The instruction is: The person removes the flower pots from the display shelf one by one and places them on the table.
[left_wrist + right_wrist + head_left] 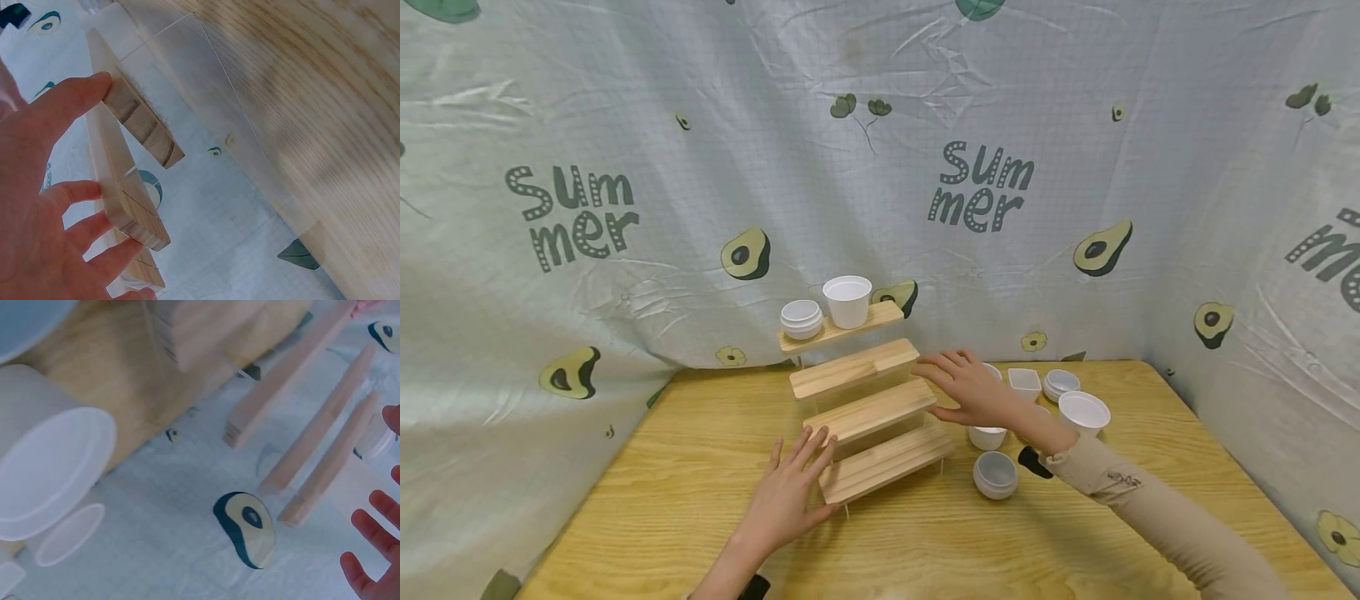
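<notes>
A four-step wooden display stand (868, 412) with clear side panels stands on the table. On its top step sit a ribbed white jar (802, 322) and a taller white cup (848, 304). My left hand (782, 504) rests at the stand's left side, fingers spread. In the left wrist view, the thumb (94, 87) touches the end of the lowest board (144, 125), while other fingertips lie along the board above. At the opposite side, my right hand (973, 392) reaches to the ends of the middle boards, its fingers apart in the right wrist view and holding nothing.
Right of the stand are several white containers: a small round bowl (996, 477), a square cup (1025, 383), a ribbed jar (1062, 383) and a wide cup (1084, 412). Some are partly hidden by the right arm. A printed curtain (850, 167) hangs behind the table (700, 467).
</notes>
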The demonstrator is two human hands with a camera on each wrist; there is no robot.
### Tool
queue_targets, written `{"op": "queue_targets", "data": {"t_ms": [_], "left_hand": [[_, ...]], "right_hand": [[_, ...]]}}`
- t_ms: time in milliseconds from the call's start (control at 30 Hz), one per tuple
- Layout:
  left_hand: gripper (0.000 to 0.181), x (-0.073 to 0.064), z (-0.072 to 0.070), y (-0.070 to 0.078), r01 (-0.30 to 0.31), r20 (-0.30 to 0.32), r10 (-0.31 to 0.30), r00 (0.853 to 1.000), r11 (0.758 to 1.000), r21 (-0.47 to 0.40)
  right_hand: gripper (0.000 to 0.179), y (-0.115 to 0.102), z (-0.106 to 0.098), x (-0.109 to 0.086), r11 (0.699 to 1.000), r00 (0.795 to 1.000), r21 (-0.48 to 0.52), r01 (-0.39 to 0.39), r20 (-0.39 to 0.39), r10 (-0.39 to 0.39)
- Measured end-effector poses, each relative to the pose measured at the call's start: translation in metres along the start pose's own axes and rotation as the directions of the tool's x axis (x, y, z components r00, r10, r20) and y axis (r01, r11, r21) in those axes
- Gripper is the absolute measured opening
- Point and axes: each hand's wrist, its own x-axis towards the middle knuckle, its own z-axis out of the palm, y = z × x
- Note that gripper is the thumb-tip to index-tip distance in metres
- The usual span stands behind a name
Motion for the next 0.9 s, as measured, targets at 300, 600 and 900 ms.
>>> {"op": "queue_targets", "data": {"t_ms": [300,600,900], "left_hand": [[0.084,0.001,-0.001,0.002,0.011,0.027,-0.011,1.000,1.000,-0.002],[0.084,0.001,-0.002,0.001,0.000,0.009,0.000,1.000,1.000,0.001],[0.084,0.001,-0.002,0.001,0.011,0.024,-0.011,1.000,1.000,0.004]], "right_hand": [[0.057,0.008,-0.003,0.046,0.997,0.997,-0.036,-0.065,-0.050,0.063],[0.055,0.018,-0.005,0.097,0.983,0.976,-0.002,-0.182,-0.120,0.180],[0.054,0.023,0.003,0.128,0.951,0.952,-0.079,-0.299,0.037,0.303]]}}
